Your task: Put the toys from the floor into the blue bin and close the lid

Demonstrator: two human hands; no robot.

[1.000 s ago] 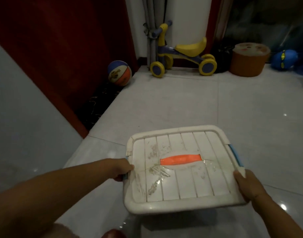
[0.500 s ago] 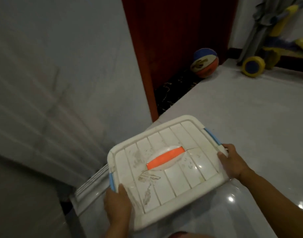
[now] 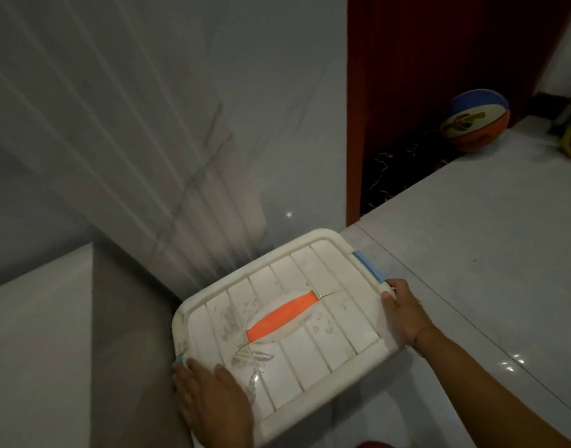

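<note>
Your 2 hands have carried the closed bin across the floor: 1 second ago it sat in open tile facing the ride-on toy, and now the white lid (image 3: pixel 284 321) lies pushed up against the grey wall (image 3: pixel 148 124), in the corner by the low ledge. Your left hand (image 3: pixel 213 399) has shifted from the side edge to lie flat and spread on the lid's near corner, just beside a blue latch (image 3: pixel 180 358). Your right hand (image 3: pixel 403 315) is curled over the lid's right edge, just below the other blue latch (image 3: pixel 369 268), holding the rim. The orange handle (image 3: pixel 282 316) sits in the lid's middle, with a crack running out from it.

Judging by this, the lid is on and the bin is parked, so closing looks all but done; whether both latches are snapped down, you cannot tell. A ball (image 3: pixel 475 119) lies well apart by the red door (image 3: pixel 439 76), so 1 toy at least may be left out.
</note>
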